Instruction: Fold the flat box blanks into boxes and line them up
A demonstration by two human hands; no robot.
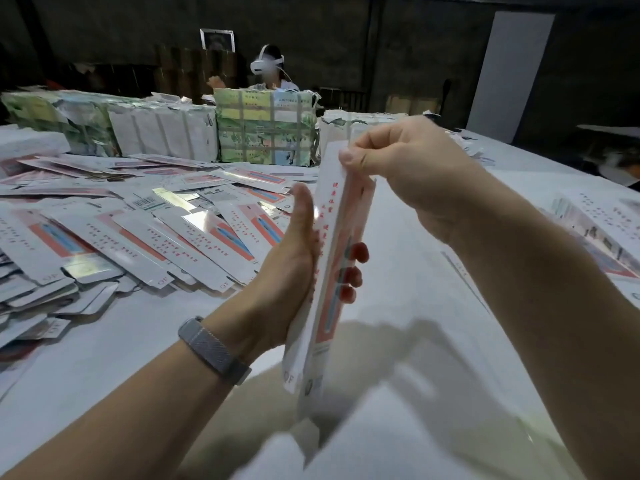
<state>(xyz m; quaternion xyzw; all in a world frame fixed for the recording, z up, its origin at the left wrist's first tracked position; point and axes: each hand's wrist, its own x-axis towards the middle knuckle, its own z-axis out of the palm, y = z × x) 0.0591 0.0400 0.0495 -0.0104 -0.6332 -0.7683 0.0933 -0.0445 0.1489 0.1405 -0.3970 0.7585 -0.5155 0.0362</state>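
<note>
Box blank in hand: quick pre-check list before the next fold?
1. Left hand grips the box blank mid-length, fingers wrapped round it: ok.
2. Right hand pinches the top end: ok.
3. Blank held off the table, room to fold: ok.
4. Blank opened into a tube: cannot tell, seen edge-on and blurred.
5. Bottom flaps free: cannot tell, blurred.
6. Supply of flat blanks piled to the left: ok.
</note>
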